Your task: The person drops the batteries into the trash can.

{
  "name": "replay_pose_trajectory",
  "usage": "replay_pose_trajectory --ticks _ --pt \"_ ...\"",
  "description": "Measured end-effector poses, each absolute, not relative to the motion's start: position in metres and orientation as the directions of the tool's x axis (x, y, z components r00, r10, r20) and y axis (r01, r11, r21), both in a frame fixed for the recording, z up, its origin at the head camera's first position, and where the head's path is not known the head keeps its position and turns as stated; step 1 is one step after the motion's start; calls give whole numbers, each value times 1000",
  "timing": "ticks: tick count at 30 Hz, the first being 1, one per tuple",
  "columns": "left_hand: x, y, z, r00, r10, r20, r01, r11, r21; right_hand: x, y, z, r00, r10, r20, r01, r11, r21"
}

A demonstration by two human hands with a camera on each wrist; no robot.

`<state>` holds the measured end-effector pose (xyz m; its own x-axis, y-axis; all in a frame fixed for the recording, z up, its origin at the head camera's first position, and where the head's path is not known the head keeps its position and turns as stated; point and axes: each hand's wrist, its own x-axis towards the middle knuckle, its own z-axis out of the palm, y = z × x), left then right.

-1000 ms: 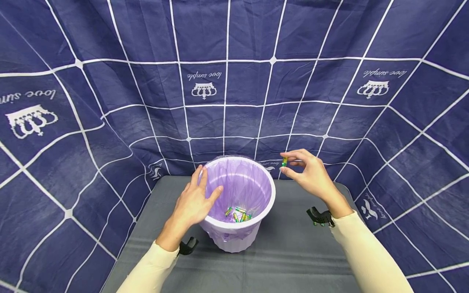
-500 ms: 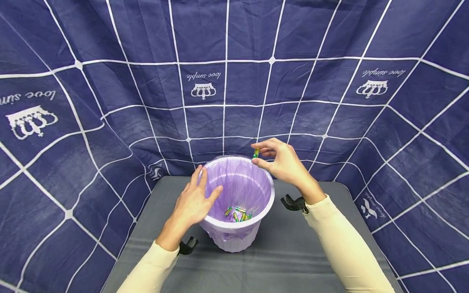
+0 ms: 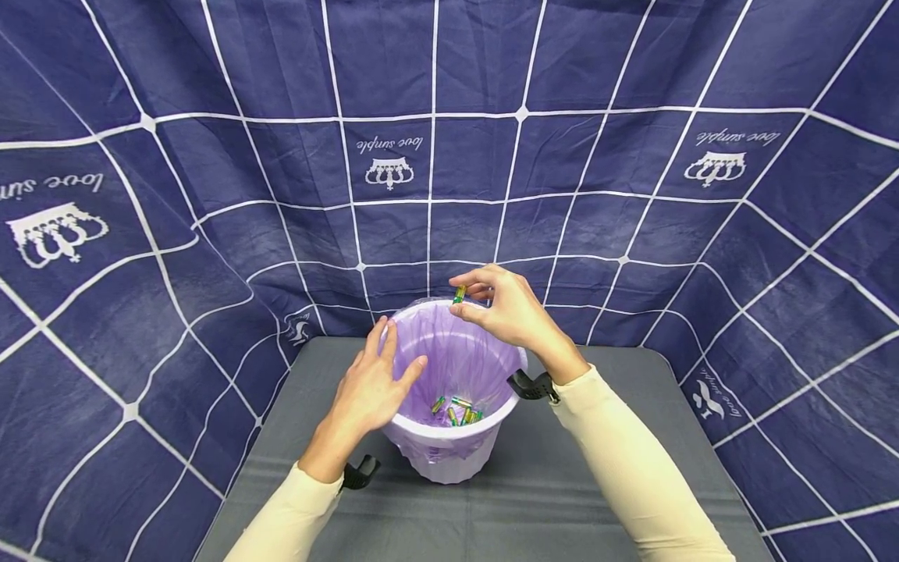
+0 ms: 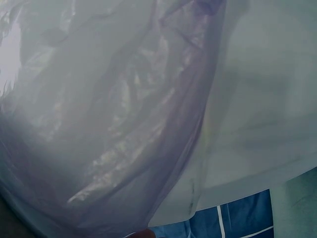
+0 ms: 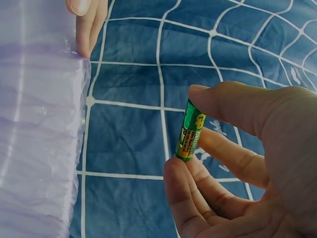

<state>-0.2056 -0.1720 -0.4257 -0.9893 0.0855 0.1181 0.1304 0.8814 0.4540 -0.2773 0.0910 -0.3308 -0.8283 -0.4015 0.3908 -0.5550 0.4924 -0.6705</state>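
Observation:
My right hand (image 3: 513, 308) pinches a green and gold battery (image 3: 460, 294) by its two ends, between thumb and fingertips. It hovers over the far rim of a white bin (image 3: 449, 460) lined with a thin purple plastic bag (image 3: 449, 351). In the right wrist view the battery (image 5: 190, 131) shows "GP" lettering and stands slightly tilted. Several similar batteries (image 3: 456, 414) lie at the bottom of the bag. My left hand (image 3: 372, 386) rests on the bin's left rim, fingers extended and thumb over the opening. The left wrist view is mostly filled by the bag (image 4: 124, 109).
The bin stands on a grey padded surface (image 3: 562, 484). Blue cloth with white grid lines (image 3: 477, 156) hangs behind and on both sides, close to the bin's far edge. Each wrist wears a black mount (image 3: 531, 385).
My right hand has moved left with the battery, from right of the bin to over its far rim. My left hand has stayed in place on the rim.

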Motion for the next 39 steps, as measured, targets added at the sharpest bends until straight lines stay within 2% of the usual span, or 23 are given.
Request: replay_pose_trajectory --ticks 12,20,39 --pt "-206 -170 -426 -989 86 119 131 882 452 -278 100 -341 -866 -388 316 -498 604 -622" --pt "-205 -170 -424 -989 82 123 130 880 457 -277 121 -349 -893 -335 301 -447 587 -675" --pt "-206 -171 -425 -989 78 126 128 880 457 -278 187 -383 -925 -201 321 -374 615 -694"
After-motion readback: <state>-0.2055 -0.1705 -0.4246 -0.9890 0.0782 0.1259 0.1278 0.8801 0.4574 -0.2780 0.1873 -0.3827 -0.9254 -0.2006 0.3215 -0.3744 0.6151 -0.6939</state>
